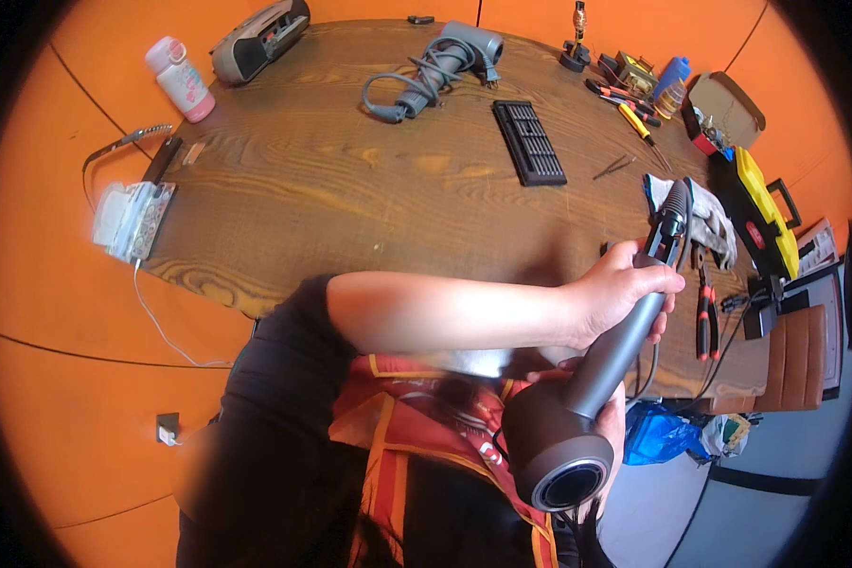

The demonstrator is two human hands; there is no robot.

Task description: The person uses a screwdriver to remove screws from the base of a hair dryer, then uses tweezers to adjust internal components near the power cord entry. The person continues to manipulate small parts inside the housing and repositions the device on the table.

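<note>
A dark grey hair dryer [551, 445] is held tilted over my lap, its round barrel low and its handle rising to the upper right. My left hand [625, 293] is closed round the upper handle, just below an exposed black fitting [667, 232] with a ribbed cord sleeve. My right hand [611, 426] holds the barrel from behind, mostly hidden by it. Beside the handle's top lie white work gloves [715, 232], with red-handled pliers [705, 322] to their front.
Across the wooden table [303, 208] lie a cord-wrapped grey dryer [435, 80], bit case [528, 142], tweezers [613, 167], screwdriver [642, 128], yellow-and-black toolbox [762, 208] and open box [719, 109]. Leftward are a pink bottle [180, 80], grey speaker [256, 43] and power strip [133, 218].
</note>
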